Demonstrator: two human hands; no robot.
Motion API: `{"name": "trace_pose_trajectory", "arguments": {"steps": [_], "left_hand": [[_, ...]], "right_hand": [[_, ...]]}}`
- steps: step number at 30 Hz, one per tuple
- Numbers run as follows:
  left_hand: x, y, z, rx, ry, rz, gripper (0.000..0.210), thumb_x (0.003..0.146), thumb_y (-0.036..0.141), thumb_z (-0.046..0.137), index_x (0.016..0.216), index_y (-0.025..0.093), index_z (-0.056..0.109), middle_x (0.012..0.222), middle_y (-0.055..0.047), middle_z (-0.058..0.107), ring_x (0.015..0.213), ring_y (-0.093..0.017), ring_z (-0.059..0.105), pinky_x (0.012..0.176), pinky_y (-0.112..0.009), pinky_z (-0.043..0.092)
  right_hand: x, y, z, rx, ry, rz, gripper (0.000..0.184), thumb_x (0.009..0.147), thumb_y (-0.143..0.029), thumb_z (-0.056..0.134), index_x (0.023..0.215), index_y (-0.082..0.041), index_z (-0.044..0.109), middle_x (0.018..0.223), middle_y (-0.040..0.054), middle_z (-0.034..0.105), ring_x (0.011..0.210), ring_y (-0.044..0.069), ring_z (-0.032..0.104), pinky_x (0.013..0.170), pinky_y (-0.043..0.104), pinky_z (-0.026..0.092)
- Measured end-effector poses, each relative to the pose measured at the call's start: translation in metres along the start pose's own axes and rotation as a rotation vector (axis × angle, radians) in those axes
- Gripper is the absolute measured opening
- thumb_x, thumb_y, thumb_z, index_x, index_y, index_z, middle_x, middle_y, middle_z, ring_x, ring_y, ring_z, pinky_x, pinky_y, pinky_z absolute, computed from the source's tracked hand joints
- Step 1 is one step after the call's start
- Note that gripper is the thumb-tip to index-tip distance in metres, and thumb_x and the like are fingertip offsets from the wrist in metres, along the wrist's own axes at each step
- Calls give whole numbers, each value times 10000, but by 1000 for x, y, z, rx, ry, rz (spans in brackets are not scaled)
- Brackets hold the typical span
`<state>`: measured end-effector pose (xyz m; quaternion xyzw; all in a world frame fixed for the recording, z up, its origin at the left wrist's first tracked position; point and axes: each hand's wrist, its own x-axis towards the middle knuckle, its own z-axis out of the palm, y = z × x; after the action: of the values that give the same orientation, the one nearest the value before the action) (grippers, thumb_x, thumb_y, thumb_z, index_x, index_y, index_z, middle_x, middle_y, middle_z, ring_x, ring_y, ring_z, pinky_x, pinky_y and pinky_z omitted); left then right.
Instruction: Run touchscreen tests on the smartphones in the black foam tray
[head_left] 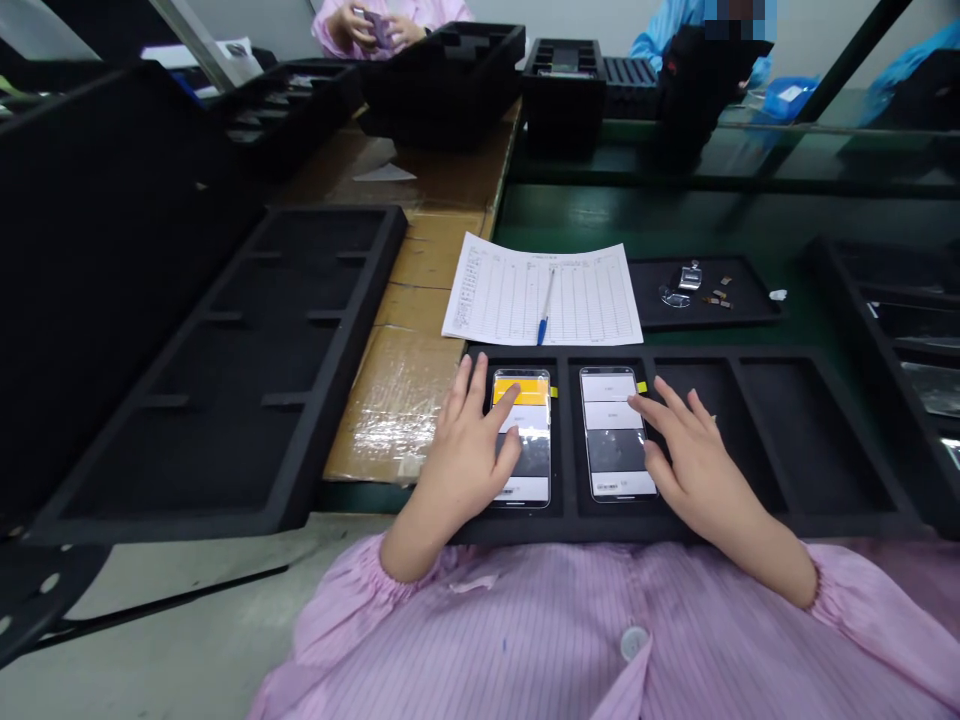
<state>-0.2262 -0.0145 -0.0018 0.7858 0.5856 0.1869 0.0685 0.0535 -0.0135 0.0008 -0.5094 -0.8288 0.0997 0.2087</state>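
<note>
Two smartphones with lit screens lie face up in neighbouring slots of a black foam tray (701, 525). On the left smartphone (531, 450), whose top band shows orange, the index fingertip of my left hand (466, 440) rests near the upper part of the screen. My left fingers are spread and grip nothing. The right smartphone (613, 450) shows pale and dark grey bands. My right hand (694, 455) has its fingers apart, with the index fingertip at that phone's right edge. Small yellow tabs stick out beside both phones.
Behind the tray lies a printed form (495, 290) with a blue-capped pen (546, 310). A small black tray (652, 318) holds several little parts. Larger black trays stand left (292, 440) and right (832, 290). Across the bench, a person in pink holds a phone (381, 30).
</note>
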Motion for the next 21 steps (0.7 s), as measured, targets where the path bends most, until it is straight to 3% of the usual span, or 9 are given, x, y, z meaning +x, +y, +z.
{"name": "trace_pose_trajectory", "arguments": {"steps": [7,17,21], "left_hand": [[-17,10,-12,-9,63,61,442,977,196,424,1400,159,546,1653,-203,246,1553,-390,158,1179,-655,320],[-22,15,5,49,22,61,418,965,221,455,1357,175,591,1657,-197,242,1542,-413,187,1139,-655,381],[-24,15,4,47,25,55,448,968,230,454,1402,173,547,1667,-195,216,1551,-409,157,1148,-657,366]], "right_hand": [[-14,3,7,77,33,-37,415,979,-173,378,1377,-160,494,1363,151,638,1484,301,375,1208,651,284],[-14,4,13,46,-11,-11,419,977,-207,381,1371,-149,509,1367,160,627,1487,323,364,1210,676,250],[-16,4,11,85,44,-24,401,991,-205,389,1369,-150,510,1356,151,637,1479,311,379,1214,661,255]]}}
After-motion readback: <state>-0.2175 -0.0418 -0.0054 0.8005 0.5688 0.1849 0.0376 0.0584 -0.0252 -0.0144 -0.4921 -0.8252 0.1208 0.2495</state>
